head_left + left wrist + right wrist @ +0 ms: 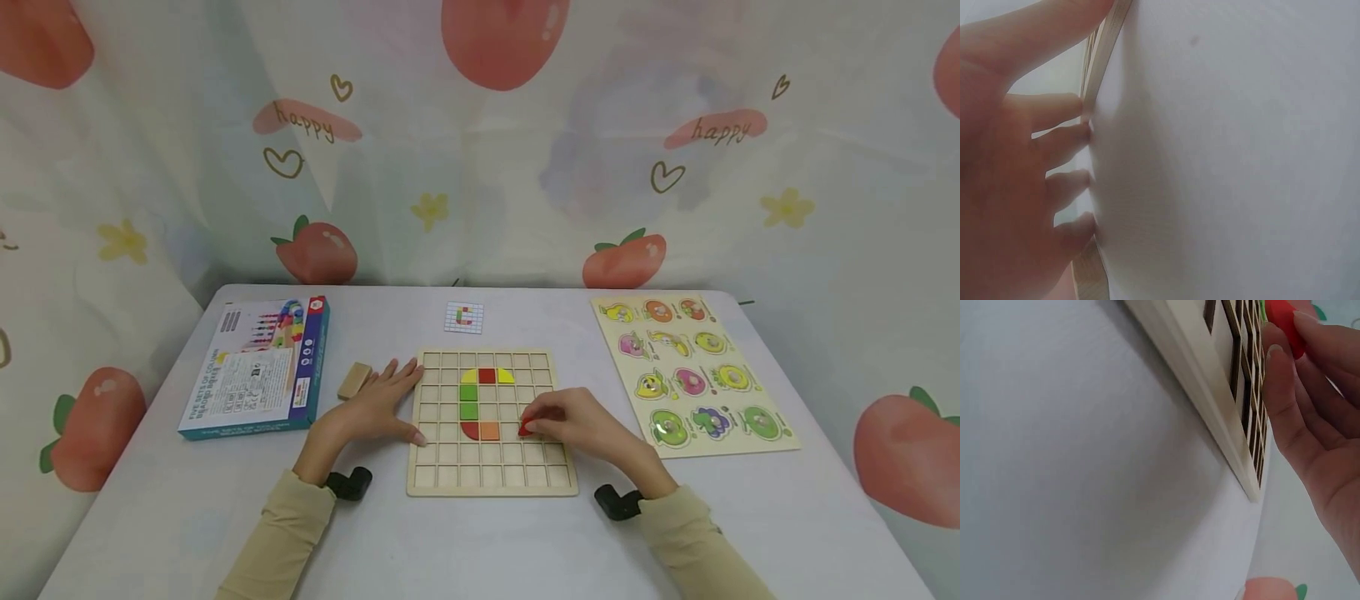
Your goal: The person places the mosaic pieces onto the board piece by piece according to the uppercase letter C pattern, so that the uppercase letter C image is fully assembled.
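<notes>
A wooden grid board (491, 481) lies on the white table in the head view. Set in its cells are a red square (487, 376), yellow rounded pieces (506, 377) on either side of it, two green squares (468, 402), a red rounded piece (470, 430) and an orange square (489, 431). My right hand (573, 421) pinches a red piece (1285, 325) between thumb and fingers, over the board's right half. My left hand (377, 410) rests with spread fingers at the board's left edge, its thumb touching the frame.
Behind the board lies a small pattern card (463, 317). A plain wooden block (354, 380) sits beside my left hand, with a blue-edged box (255, 367) farther left. On the right is a fruit puzzle board (686, 375). A printed curtain (480, 167) hangs behind the table.
</notes>
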Action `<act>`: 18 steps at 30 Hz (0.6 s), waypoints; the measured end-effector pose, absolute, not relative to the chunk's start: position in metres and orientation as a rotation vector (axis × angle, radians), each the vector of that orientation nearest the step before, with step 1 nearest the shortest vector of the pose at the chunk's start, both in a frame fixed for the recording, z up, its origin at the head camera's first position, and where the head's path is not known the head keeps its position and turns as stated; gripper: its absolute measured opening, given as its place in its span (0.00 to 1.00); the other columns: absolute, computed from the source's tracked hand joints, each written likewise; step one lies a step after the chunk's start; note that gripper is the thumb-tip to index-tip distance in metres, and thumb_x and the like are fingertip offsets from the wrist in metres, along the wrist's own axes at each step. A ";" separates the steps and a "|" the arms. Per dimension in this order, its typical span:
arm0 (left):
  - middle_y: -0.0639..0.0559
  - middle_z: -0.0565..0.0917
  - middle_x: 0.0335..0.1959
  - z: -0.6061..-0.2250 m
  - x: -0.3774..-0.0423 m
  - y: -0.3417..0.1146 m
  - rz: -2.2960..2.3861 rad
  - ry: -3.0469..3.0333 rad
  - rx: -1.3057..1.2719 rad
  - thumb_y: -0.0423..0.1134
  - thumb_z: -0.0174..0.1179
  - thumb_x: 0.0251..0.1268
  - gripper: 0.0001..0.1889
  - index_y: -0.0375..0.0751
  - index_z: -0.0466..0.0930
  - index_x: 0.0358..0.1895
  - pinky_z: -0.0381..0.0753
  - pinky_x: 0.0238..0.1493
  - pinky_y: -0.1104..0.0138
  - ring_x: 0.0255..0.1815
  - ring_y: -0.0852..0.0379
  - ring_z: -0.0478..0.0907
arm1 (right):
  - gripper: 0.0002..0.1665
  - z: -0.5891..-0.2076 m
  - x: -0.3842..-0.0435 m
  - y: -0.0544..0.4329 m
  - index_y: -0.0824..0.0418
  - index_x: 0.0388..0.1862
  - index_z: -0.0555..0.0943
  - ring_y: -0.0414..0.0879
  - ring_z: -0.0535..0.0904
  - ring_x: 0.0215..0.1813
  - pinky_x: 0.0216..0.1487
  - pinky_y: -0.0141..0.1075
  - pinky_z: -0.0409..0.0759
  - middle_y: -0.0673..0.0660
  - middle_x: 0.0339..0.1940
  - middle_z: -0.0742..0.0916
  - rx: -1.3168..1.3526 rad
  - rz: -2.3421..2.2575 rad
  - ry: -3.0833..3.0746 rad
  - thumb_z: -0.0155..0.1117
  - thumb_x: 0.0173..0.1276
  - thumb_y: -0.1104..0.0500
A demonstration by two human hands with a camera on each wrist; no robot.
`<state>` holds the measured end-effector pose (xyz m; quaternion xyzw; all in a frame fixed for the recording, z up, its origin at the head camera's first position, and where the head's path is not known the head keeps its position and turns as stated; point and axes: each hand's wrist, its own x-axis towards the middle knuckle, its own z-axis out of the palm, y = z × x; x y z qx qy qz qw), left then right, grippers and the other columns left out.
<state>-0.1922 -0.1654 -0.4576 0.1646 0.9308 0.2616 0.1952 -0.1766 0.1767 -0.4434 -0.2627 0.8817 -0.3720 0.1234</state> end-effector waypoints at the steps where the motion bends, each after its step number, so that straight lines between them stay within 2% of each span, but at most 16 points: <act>1: 0.47 0.46 0.86 -0.458 -0.192 -0.165 0.734 2.609 0.460 0.56 0.78 0.52 0.60 0.42 0.49 0.84 0.33 0.83 0.41 0.87 0.39 0.34 | 0.04 -0.443 -0.177 0.175 0.58 0.40 0.89 0.37 0.82 0.39 0.44 0.29 0.83 0.46 0.36 0.91 -0.774 -1.082 2.572 0.72 0.69 0.61; 12: 0.47 0.46 0.86 -0.458 -0.192 -0.165 0.743 2.606 0.463 0.56 0.78 0.52 0.60 0.43 0.49 0.84 0.33 0.83 0.41 0.87 0.39 0.34 | 0.04 -0.447 -0.181 0.156 0.58 0.40 0.91 0.38 0.81 0.41 0.45 0.30 0.82 0.49 0.39 0.90 -0.801 -0.983 2.600 0.71 0.69 0.63; 18: 0.47 0.46 0.86 -0.455 -0.191 -0.165 0.749 2.601 0.455 0.55 0.77 0.53 0.60 0.42 0.49 0.84 0.32 0.84 0.42 0.87 0.40 0.33 | 0.02 -0.447 -0.182 0.146 0.60 0.38 0.87 0.38 0.78 0.33 0.38 0.29 0.80 0.46 0.32 0.87 -0.752 -0.972 2.584 0.72 0.69 0.62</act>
